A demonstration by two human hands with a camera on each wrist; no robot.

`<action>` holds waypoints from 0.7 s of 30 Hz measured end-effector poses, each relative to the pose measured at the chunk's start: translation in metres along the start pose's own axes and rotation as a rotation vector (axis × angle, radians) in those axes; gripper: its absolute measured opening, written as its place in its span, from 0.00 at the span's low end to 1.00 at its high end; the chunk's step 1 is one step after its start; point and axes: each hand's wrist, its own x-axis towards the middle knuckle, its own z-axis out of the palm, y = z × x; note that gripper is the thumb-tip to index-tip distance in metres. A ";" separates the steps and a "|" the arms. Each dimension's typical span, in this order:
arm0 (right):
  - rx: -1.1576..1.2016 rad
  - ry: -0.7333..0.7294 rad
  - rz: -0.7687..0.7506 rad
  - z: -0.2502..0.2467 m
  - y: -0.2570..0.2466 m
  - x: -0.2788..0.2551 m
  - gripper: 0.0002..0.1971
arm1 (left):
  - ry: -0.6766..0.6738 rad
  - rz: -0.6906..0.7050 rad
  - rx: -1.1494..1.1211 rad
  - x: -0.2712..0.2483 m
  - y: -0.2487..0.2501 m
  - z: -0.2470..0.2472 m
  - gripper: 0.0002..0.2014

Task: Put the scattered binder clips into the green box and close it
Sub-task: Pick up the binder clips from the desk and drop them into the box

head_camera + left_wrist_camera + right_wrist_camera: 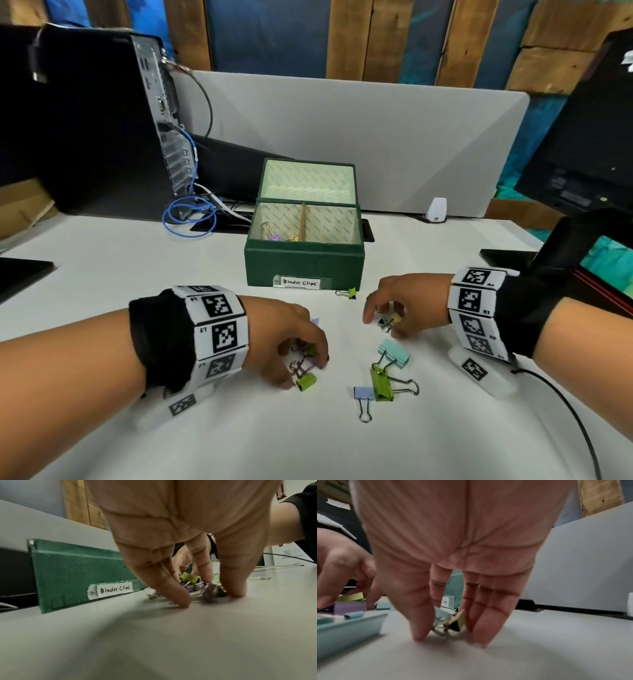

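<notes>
1. The green lidded cardboard box (305, 263) stands on the white table (137, 260) beyond both hands, between them, its lid raised behind it
2. Under the left hand (284, 339) lies a cluster of small binder clips (305, 371)
3. Under the right hand (400, 305) lies a small yellow-and-black binder clip (388, 321)
4. Between the hands, nearer the person, lie a large teal binder clip (394, 353), a large green binder clip (382, 383) and a small lilac binder clip (363, 394)
5. A small lime binder clip (349, 293) lies just before the box, left of the right hand

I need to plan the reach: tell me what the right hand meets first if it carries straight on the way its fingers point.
The right hand points down, so probably the tan binder clip between its fingers, on the white table.
</notes>
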 end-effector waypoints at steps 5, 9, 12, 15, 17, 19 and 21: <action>0.042 0.045 -0.022 0.002 0.001 0.008 0.14 | 0.062 -0.037 -0.008 0.003 -0.004 -0.002 0.23; 0.053 0.067 -0.036 0.004 0.003 0.012 0.13 | 0.070 -0.036 -0.017 -0.002 -0.002 -0.003 0.24; 0.065 0.076 -0.047 0.005 0.003 0.014 0.13 | 0.039 -0.009 -0.004 -0.004 0.003 -0.002 0.26; 0.076 0.098 -0.045 0.005 0.003 0.014 0.13 | 0.018 -0.002 0.037 0.001 0.005 0.002 0.22; 0.095 0.135 -0.049 0.006 0.004 0.014 0.12 | 0.015 -0.004 0.051 0.003 0.004 0.003 0.17; 0.121 0.178 -0.053 0.006 0.004 0.014 0.12 | 0.015 -0.006 0.045 0.005 0.002 0.002 0.14; 0.143 0.228 -0.044 0.005 0.004 0.013 0.11 | 0.020 -0.017 0.037 0.005 0.000 0.002 0.12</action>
